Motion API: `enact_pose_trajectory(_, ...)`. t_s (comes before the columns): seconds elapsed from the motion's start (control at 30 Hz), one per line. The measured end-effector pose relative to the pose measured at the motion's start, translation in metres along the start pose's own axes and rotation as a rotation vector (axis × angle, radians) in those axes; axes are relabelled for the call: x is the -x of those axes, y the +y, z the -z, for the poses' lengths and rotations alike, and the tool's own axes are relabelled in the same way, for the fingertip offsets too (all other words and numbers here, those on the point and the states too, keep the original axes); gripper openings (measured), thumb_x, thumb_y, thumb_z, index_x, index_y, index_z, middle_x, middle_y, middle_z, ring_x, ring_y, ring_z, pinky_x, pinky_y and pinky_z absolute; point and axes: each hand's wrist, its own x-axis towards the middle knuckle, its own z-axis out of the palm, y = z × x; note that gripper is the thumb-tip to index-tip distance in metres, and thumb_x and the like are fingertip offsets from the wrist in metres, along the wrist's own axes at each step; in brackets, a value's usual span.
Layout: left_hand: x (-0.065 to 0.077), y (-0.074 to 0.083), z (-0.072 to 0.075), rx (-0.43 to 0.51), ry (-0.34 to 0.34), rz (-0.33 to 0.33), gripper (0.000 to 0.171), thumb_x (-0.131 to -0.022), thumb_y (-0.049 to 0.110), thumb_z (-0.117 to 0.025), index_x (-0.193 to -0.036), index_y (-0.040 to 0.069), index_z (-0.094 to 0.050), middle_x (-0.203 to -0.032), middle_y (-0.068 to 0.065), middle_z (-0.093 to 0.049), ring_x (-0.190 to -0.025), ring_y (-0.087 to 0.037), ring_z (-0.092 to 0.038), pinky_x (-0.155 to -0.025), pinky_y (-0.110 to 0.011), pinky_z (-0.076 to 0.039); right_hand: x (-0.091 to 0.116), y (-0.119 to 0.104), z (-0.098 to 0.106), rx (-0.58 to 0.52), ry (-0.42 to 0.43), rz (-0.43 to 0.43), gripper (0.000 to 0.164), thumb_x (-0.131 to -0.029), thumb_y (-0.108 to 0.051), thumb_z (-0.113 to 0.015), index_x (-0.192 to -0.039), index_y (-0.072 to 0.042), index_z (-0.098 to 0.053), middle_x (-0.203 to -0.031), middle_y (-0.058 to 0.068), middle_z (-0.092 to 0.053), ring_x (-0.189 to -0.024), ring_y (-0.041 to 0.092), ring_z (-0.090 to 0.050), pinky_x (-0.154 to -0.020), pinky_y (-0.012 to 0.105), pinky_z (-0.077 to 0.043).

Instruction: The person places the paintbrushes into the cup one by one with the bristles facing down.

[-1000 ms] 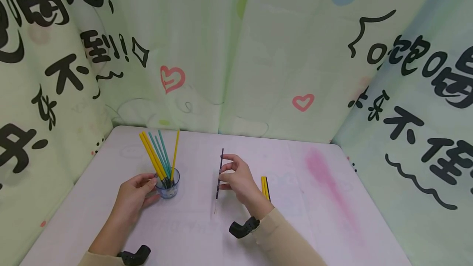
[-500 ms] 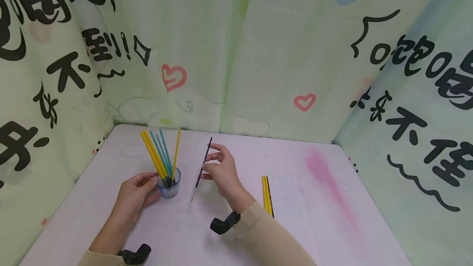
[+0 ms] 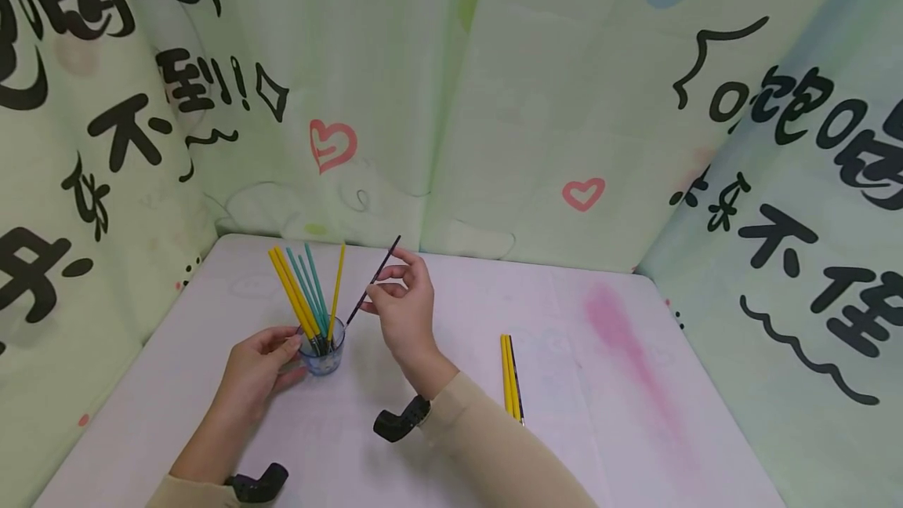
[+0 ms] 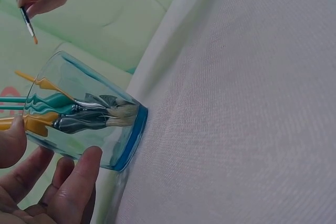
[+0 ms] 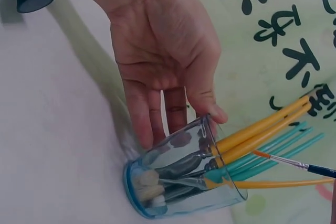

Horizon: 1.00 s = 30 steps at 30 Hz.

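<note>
A clear bluish plastic cup [image 3: 322,359] stands on the table, holding several yellow and teal paintbrushes [image 3: 303,300] with their bristles down. My left hand [image 3: 257,367] grips the cup's left side between thumb and fingers; the left wrist view shows its fingers [image 4: 79,187] along the wall. Beside the cup on the right, my right hand [image 3: 405,316] pinches a thin dark-handled paintbrush [image 3: 381,269]. That brush slants, with its handle end up to the right. In the left wrist view its orange tip [image 4: 35,40] is outside the cup, a little above the rim.
To the right, two yellow paintbrushes [image 3: 506,371] and a dark one [image 3: 517,375] lie side by side on the white tablecloth [image 3: 437,453]. A pale green curtain [image 3: 458,100] with black writing surrounds the table at the back and sides.
My right hand has carried the thin brush left and farther back, close to the cup, and the brush has tilted more. The lying brushes are now uncovered. My left hand stays on the cup.
</note>
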Motion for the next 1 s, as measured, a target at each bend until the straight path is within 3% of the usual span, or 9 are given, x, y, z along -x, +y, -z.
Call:
enact_pose_trajectory(0.17, 0.0, 0.0, 0.0, -0.004, 0.003, -0.007, 0.05, -0.111, 0.021, -0.063, -0.152, -0.003, -0.052, -0.126, -0.012, -0.059, -0.104, -0.014, -0.063, -0.088, -0.031, -0.068, -0.006, 0.009, -0.008, 0.039, -0.003, 0.018, 0.061, -0.094, 0.013, -0.07, -0.141, -0.024, -0.059, -0.104, 0.003, -0.059, -0.082, 0.014, -0.064, -0.071, 0.032, -0.069)
enact_pose_trajectory(0.53, 0.001, 0.002, 0.0, -0.011, 0.001, -0.003, 0.049, -0.111, 0.022, -0.062, -0.152, -0.002, -0.052, -0.13, -0.015, -0.058, -0.107, -0.017, -0.062, -0.089, -0.031, -0.068, -0.012, 0.034, -0.014, 0.136, -0.1, -0.069, 0.063, -0.093, 0.014, -0.071, -0.141, -0.026, -0.064, -0.101, 0.003, -0.06, -0.079, 0.015, -0.063, -0.071, 0.034, -0.07)
enact_pose_trajectory(0.77, 0.001, 0.002, 0.0, -0.008, 0.0, 0.002, 0.049, -0.111, 0.022, -0.063, -0.152, -0.002, -0.053, -0.128, -0.013, -0.059, -0.106, -0.016, -0.062, -0.088, -0.031, -0.068, -0.011, 0.042, -0.014, 0.18, -0.151, -0.06, 0.063, -0.093, 0.015, -0.071, -0.144, -0.022, -0.063, -0.1, 0.004, -0.062, -0.077, 0.013, -0.061, -0.073, 0.032, -0.07)
enact_pose_trajectory(0.87, 0.0, 0.002, 0.0, -0.001, 0.001, 0.006, 0.049, -0.11, 0.021, -0.063, -0.152, -0.002, -0.053, -0.127, -0.012, -0.06, -0.105, -0.016, -0.062, -0.088, -0.031, -0.068, -0.009, 0.043, -0.012, 0.239, -0.167, -0.062, 0.061, -0.095, 0.01, -0.071, -0.145, -0.023, -0.062, -0.107, 0.006, -0.068, -0.082, 0.013, -0.066, -0.079, 0.031, -0.069)
enact_pose_trajectory(1.0, 0.001, 0.001, -0.001, -0.01, 0.008, 0.006, 0.048, -0.11, 0.022, -0.063, -0.151, -0.001, -0.054, -0.129, -0.014, -0.059, -0.106, -0.015, -0.063, -0.088, -0.031, -0.068, -0.007, 0.047, -0.006, 0.299, -0.213, -0.096, 0.059, -0.099, -0.002, -0.072, -0.152, -0.022, -0.058, -0.131, 0.015, -0.073, -0.103, 0.018, -0.076, -0.09, 0.032, -0.068)
